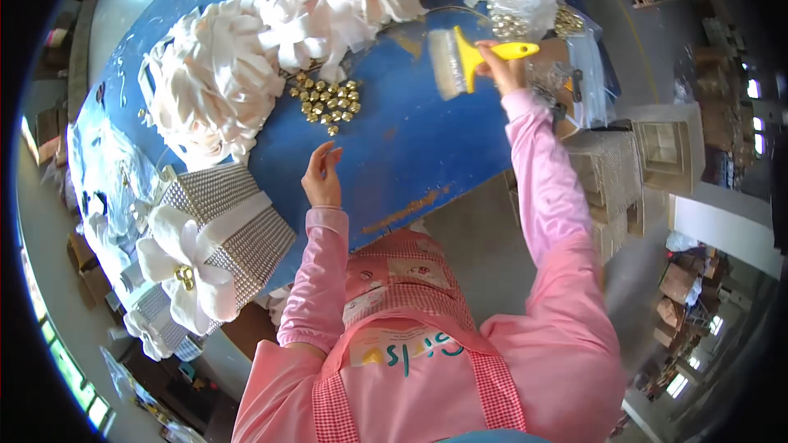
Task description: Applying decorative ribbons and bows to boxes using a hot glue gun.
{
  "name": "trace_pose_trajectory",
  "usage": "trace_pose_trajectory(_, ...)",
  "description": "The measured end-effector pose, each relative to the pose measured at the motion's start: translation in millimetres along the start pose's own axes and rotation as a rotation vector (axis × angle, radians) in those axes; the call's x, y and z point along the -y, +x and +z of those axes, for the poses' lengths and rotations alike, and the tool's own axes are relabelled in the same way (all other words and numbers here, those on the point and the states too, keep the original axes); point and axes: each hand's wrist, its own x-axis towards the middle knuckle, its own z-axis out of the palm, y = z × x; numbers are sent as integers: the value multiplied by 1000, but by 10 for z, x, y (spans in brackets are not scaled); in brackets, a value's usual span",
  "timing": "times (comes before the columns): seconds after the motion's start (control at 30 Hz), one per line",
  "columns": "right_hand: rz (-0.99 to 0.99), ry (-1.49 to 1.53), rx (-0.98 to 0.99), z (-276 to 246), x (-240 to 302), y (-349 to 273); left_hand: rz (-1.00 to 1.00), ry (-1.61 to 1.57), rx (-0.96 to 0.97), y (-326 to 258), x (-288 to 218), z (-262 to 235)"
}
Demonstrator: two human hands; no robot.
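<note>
My right hand (506, 70) grips a wide flat paintbrush (468, 61) by its yellow handle. The brush's pale bristles face left, over the blue table (394, 139). Below a small pile of gold bells (328, 100), my left hand (322, 174) is raised with its fingers loosely bent and a little apart, and I see nothing in it. It does not touch the bells. White fabric petal pieces (213, 74) lie heaped behind and to the left of the pile.
At the left edge stands a box (250, 230) with a beaded silver surface, a white ribbon and a white flower (187, 269). Clear plastic bags (513, 12) and more gold beads (568, 21) sit at the far right. Cartons (607, 172) stand beside the table's right end.
</note>
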Motion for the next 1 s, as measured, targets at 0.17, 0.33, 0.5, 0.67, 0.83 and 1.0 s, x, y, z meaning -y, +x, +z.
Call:
trace_pose_trajectory(0.17,218,289,-191,-201,27,-957,-51,-65,182,-14,11,155)
trace_pose_trajectory(0.33,474,205,-678,-789,-716,-2553,32,-163,294,15,186,102)
trace_pose_trajectory(0.5,574,539,-1618,-1485,-2025,-3469,-14,0,415,-199,208,54)
trace_pose_trajectory(0.67,250,1177,-989,-493,-1550,-2181,-1,52,549,-520,345,56)
trace_pose_trajectory(0.83,516,767,-1290,-1125,-1975,-2530,-10,85,528,-841,-9,101)
trace_pose_trajectory(1.0,117,1293,-716,-851,-1748,-2358,-26,138,542,-1006,-44,159)
